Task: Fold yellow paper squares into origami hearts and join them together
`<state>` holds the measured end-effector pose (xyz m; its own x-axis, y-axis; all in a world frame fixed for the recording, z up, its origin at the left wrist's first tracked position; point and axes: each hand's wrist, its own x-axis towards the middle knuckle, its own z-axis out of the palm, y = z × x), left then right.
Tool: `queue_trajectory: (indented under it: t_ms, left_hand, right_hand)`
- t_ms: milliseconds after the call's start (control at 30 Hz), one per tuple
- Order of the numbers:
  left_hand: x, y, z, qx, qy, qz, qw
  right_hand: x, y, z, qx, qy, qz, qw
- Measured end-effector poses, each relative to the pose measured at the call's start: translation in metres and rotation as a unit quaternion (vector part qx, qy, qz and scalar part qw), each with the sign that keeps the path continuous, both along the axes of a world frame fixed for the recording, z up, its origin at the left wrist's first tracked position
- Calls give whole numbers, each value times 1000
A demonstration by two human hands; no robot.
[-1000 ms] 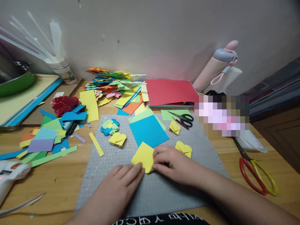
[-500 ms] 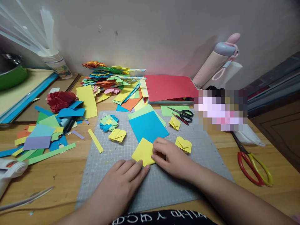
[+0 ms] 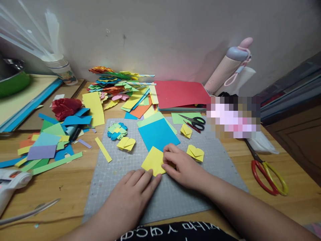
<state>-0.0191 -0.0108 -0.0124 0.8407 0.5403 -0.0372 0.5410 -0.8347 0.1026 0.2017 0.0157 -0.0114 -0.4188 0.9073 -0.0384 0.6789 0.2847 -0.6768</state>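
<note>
A yellow square of paper lies on the grey gridded cutting mat, turned with a corner toward me. My right hand pinches its right side between thumb and curled fingers, which cover that edge. My left hand rests flat on the mat, fingers stretched out, with the fingertips at the paper's near left edge. Just behind the square lies a blue sheet over light green paper. Folded yellow paper hearts sit to the right, and another yellow folded heart to the left.
A blue-green paper flower and a yellow strip are on the left. Small black scissors lie at the back right, red-and-yellow-handled scissors farther right. Paper scraps and a glue gun occupy the left side.
The whole view has shifted slightly. Both hands stay at the yellow paper, with the left fingertips perhaps slightly farther off its near edge; the right hand keeps its pinch.
</note>
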Motion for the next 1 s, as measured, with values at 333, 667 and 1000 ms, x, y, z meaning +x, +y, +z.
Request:
queue_trajectory:
  t_ms: [333, 667, 1000]
  left_hand:
    - [-4, 1, -4, 19, 5, -10, 1000]
    - [-3, -1, -2, -1, 13, -11, 1000]
    - [-2, -2, 0, -2, 15, -6, 1000]
  right_hand:
    - [0, 1, 0, 2, -1, 8, 1000]
    - [1, -1, 3, -9, -3, 12, 1000]
    - [1, -1, 0, -4, -9, 14, 1000]
